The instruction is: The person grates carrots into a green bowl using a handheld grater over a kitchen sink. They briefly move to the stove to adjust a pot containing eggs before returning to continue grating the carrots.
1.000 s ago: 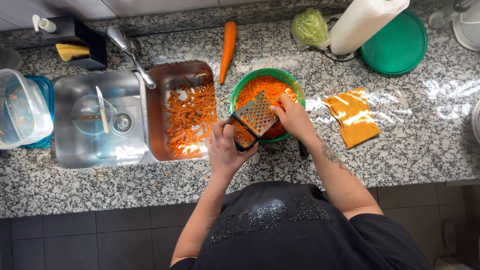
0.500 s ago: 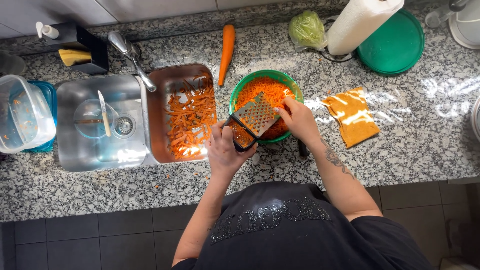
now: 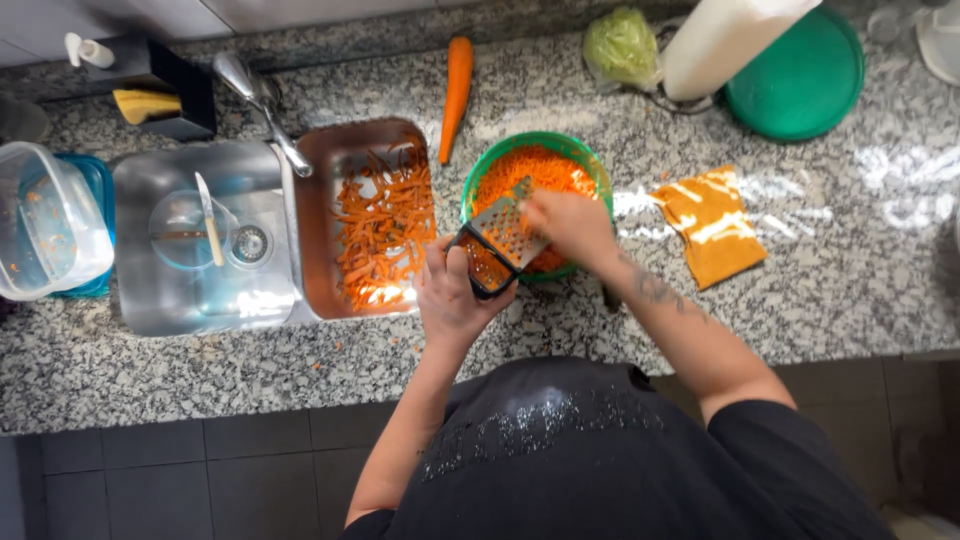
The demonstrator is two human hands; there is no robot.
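Two bare hands work at a granite counter. Nearest, the left hand (image 3: 455, 300) is wrapped around the lower end of a flat metal grater (image 3: 500, 240), whose long axis slants up and right over a green bowl (image 3: 478, 172). Against its upper face, the right hand (image 3: 568, 225) is blurred; its grip cannot be told. Grated carrot fills the bowl. Left, a brown tray (image 3: 312, 200) holds peelings. Beyond lies a whole carrot (image 3: 457, 92).
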